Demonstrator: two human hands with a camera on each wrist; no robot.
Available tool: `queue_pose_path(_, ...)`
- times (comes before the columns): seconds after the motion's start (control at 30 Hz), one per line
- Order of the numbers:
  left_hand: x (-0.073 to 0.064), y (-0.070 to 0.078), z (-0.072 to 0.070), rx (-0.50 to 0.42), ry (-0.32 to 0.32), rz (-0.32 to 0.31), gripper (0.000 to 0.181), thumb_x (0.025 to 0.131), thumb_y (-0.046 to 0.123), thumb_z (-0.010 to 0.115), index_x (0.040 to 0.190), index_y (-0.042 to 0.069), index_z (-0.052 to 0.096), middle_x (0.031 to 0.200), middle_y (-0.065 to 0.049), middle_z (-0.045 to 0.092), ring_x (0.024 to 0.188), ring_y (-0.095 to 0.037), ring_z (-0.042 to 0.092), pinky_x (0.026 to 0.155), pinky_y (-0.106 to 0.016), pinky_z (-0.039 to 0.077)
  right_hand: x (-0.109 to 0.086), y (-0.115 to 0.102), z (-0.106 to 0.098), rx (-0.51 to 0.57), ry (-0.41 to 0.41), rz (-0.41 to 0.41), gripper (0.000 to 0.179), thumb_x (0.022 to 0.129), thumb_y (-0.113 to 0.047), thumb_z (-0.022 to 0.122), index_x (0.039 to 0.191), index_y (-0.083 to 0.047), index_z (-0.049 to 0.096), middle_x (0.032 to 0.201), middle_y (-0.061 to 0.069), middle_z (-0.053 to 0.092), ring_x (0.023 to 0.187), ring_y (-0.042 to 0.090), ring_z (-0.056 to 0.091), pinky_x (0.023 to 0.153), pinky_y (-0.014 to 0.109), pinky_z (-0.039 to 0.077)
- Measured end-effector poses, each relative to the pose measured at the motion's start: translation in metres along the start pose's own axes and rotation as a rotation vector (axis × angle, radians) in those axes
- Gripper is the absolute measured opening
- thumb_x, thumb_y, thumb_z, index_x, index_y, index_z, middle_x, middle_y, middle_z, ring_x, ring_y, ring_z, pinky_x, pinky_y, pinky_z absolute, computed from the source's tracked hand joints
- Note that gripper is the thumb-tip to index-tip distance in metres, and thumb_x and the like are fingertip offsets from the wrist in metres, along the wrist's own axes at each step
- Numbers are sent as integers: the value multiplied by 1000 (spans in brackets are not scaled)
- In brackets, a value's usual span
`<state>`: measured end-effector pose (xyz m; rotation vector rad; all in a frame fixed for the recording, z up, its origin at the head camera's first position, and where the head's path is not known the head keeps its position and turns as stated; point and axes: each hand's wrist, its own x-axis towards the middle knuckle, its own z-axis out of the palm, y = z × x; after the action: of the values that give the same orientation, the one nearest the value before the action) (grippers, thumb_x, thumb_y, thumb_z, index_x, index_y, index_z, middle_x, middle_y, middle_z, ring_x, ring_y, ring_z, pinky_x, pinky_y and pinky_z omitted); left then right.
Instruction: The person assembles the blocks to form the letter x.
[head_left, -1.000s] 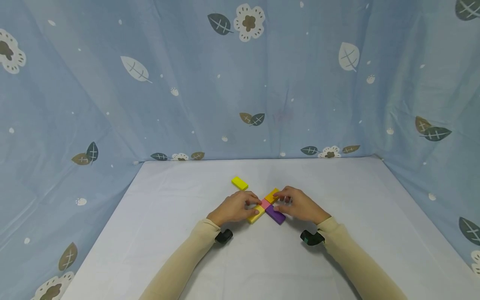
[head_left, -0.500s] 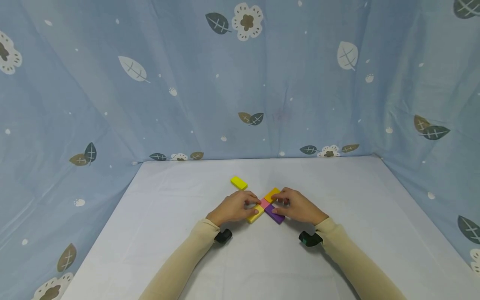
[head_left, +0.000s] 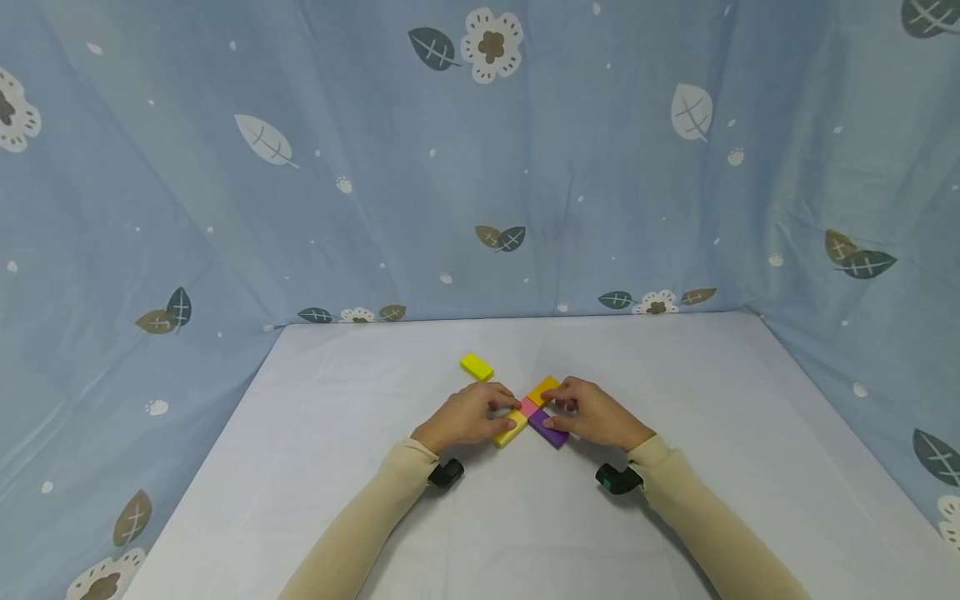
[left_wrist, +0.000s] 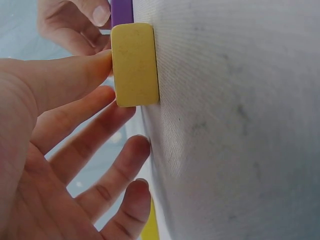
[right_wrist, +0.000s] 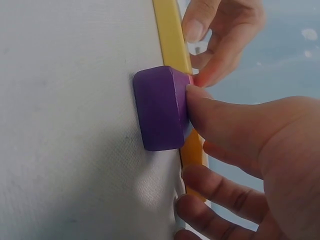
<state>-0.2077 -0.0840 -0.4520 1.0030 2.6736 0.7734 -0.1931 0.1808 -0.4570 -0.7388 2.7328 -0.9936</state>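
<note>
Four-armed in part, a flat cluster of small blocks lies on the white cloth: a pale yellow block [head_left: 506,435], a pink block [head_left: 529,407], an orange block [head_left: 542,389] and a purple block [head_left: 555,435]. My left hand [head_left: 467,415] rests its thumb on top of the pale yellow block, its index fingertip at the pink one. With its thumb on the purple block [right_wrist: 159,110], my right hand [head_left: 597,414] touches the orange block with its index finger. Its other fingers hang loosely curled beside the orange block [right_wrist: 192,155]. Most of the pink block's left side is hidden by fingers.
A bright yellow block [head_left: 477,367] lies apart, beyond my left hand. The white cloth [head_left: 517,533] covers the table, and a blue patterned curtain [head_left: 360,217] rises along its back and sides. Black wrist cameras hang below both wrists.
The right hand has shifted very slightly while staying at the purple and orange blocks. The left hand holds its place; the whole head view has drifted a little.
</note>
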Motion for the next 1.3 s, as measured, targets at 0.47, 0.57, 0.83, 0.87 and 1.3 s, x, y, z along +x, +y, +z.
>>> queue_pose_path(0.47, 1, 3, 0, 14, 10, -16, 33, 97, 29, 72, 128, 19, 75, 130, 1, 70, 114, -17, 66, 93, -37, 56, -1, -1, -1, 7, 5, -18, 49, 91, -25, 81, 132, -1, 70, 91, 0, 63, 78, 14, 49, 63, 22, 41)
queue_pose_path(0.57, 1, 3, 0, 27, 15, -11, 32, 97, 30, 72, 127, 19, 76, 129, 2, 70, 110, -16, 67, 90, -35, 56, 0, -2, -1, 9, 1, -13, 49, 91, -26, 81, 132, -2, 69, 92, 0, 64, 78, 14, 49, 63, 22, 42)
queue_pose_path(0.83, 2, 4, 1, 92, 49, 12, 29, 98, 33, 70, 123, 22, 77, 127, 5, 68, 107, -14, 65, 85, -33, 56, 1, -5, -2, 11, -1, -1, 48, 91, -25, 80, 132, -1, 70, 94, 1, 65, 80, 15, 50, 64, 22, 43)
queue_pose_path(0.87, 2, 5, 1, 94, 51, 15, 29, 98, 33, 70, 123, 22, 77, 127, 5, 68, 108, -14, 65, 85, -34, 57, 1, -5, -2, 12, -2, -1, 48, 91, -25, 80, 132, -1, 70, 95, 1, 66, 80, 15, 50, 65, 22, 43)
queue_pose_path(1.3, 1, 7, -26, -21, 98, 12, 31, 96, 27, 75, 123, 12, 76, 128, 1, 67, 112, -26, 66, 96, -43, 55, 3, -5, 1, -4, -3, 72, 48, 90, -27, 82, 131, -5, 71, 94, 0, 65, 82, 16, 51, 66, 24, 44)
